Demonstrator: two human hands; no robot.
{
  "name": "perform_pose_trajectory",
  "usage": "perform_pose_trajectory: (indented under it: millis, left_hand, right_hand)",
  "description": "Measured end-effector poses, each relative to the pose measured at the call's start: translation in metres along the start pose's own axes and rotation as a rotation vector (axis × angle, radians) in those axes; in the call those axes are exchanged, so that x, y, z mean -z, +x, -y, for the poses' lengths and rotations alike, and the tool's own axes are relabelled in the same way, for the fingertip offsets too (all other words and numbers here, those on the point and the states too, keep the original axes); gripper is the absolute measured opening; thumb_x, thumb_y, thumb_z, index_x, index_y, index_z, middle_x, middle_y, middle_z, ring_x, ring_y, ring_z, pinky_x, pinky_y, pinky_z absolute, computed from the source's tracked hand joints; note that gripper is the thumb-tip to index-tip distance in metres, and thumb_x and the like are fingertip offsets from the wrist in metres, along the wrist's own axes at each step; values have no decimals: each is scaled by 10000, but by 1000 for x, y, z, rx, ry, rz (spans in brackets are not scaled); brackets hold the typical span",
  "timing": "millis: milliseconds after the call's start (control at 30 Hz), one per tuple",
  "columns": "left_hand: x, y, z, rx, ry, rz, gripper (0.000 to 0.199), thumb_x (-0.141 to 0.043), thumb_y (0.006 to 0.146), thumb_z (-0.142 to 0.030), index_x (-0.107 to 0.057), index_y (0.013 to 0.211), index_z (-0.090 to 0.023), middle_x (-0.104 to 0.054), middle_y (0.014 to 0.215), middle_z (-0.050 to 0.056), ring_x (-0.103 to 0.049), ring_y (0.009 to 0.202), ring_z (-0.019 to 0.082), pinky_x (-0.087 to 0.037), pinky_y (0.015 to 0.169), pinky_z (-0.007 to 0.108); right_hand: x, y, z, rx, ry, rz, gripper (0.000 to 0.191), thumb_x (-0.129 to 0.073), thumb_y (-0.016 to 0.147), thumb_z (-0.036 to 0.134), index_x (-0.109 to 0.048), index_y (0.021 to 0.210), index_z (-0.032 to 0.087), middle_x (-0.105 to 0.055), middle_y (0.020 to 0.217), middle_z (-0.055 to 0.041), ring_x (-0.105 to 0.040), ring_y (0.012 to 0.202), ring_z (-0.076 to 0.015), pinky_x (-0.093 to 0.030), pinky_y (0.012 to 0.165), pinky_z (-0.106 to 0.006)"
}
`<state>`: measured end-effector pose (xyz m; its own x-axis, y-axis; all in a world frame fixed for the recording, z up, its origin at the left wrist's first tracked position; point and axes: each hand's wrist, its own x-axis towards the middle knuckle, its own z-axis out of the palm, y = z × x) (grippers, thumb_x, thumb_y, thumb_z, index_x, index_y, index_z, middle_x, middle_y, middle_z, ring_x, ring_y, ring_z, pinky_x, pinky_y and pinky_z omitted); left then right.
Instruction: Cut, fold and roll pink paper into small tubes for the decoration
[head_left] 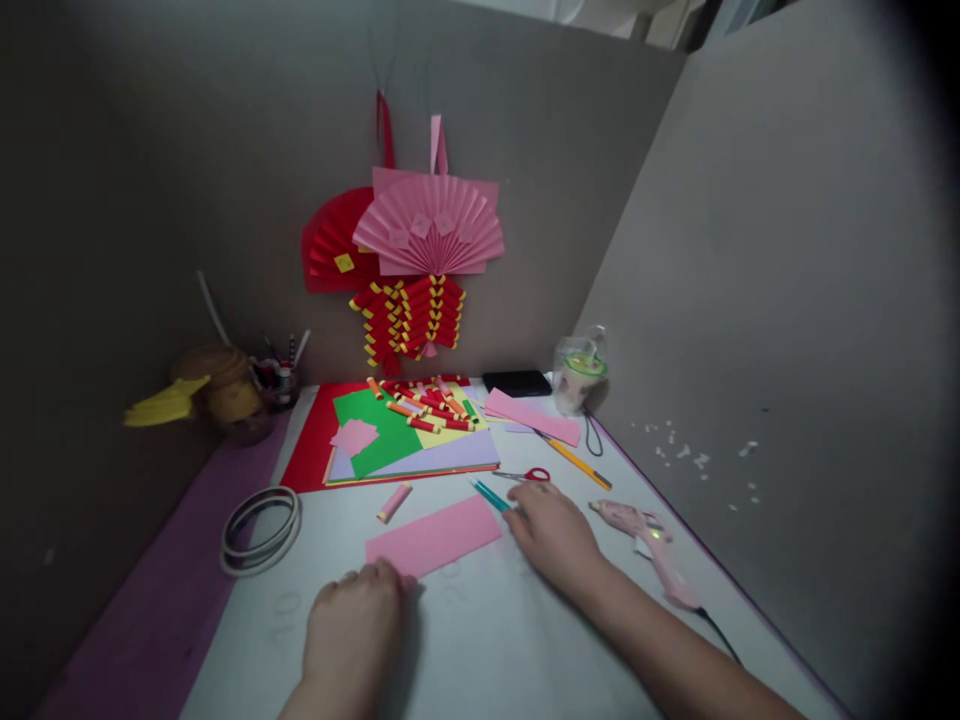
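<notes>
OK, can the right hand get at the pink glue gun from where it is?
Probably yes: the pink glue gun lies to the right of the right hand, and I see nothing lying between them. The hand is at the teal pen, though; I can't tell whether it grips it.

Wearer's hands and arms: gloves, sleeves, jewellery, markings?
Both left hand and right hand are ungloved. No sleeve shows on the right forearm or the short visible stretch of left forearm. No watch, bracelet or cable on either wrist. Too blurred to tell about rings or small skin markings.
</notes>
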<state>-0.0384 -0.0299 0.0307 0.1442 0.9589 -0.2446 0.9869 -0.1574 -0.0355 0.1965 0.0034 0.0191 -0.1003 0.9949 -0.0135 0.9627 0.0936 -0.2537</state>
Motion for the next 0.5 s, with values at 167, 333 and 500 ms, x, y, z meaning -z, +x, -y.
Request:
perform_pose_trajectory:
  millis: [167,333,500]
  left_hand:
    - [-19,10,7,-191,-80,-149,399,-423,922,-259,-561,1286,-175,-565,1329,130,-523,1208,290,-417,991,453]
    - [-43,18,4,-344,-123,4,532,-349,887,-51,-446,1391,-194,-389,1478,100,-328,1374,288,-325,1092,483]
    - [-41,20,6,-388,-167,36,541,-354,879,-33,-444,1392,-179,-381,1481,118,-296,1388,295,-338,1093,460]
  right_hand:
    - [-6,37,15,8,-76,53,266,-521,823,211,-579,1077,156,-650,1079,-124,-568,1013,-263,-389,778,-314]
    - [-21,48,17,61,-96,71,298,-431,796,39,-572,1031,156,-674,975,-111,-601,928,-239,-369,721,-296]
    - [-24,71,48,235,-55,-5,266,-449,847,95,-574,1064,184,-662,1014,-88,-569,981,-233,-373,794,-305]
